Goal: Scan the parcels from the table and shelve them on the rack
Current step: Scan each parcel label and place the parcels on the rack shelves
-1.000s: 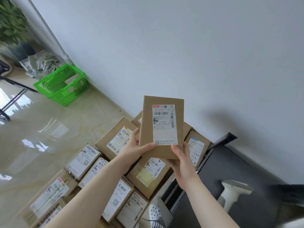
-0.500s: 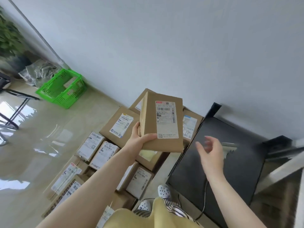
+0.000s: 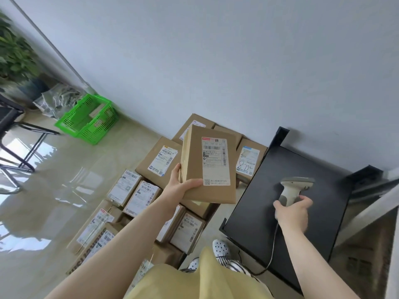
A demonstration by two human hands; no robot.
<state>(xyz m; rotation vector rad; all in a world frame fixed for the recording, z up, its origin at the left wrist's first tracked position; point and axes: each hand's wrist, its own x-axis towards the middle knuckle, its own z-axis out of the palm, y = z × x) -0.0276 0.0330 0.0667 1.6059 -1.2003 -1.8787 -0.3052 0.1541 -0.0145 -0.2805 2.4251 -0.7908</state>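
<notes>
- The held parcel (image 3: 208, 167) hides parts of the stacked boxes (image 3: 159, 161) behind it.
- Its label text is too small to read.
- The plant (image 3: 13, 52) at upper left is cut off by the frame edge.

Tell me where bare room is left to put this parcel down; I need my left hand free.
The black table is bare between its left edge and the scanner that the right hand grips. The glossy floor between the green basket and the floor parcels is open. Under the held parcel, boxes crowd together.

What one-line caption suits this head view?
Left hand holds a labelled parcel up while right hand grips the scanner on the black table.
</notes>
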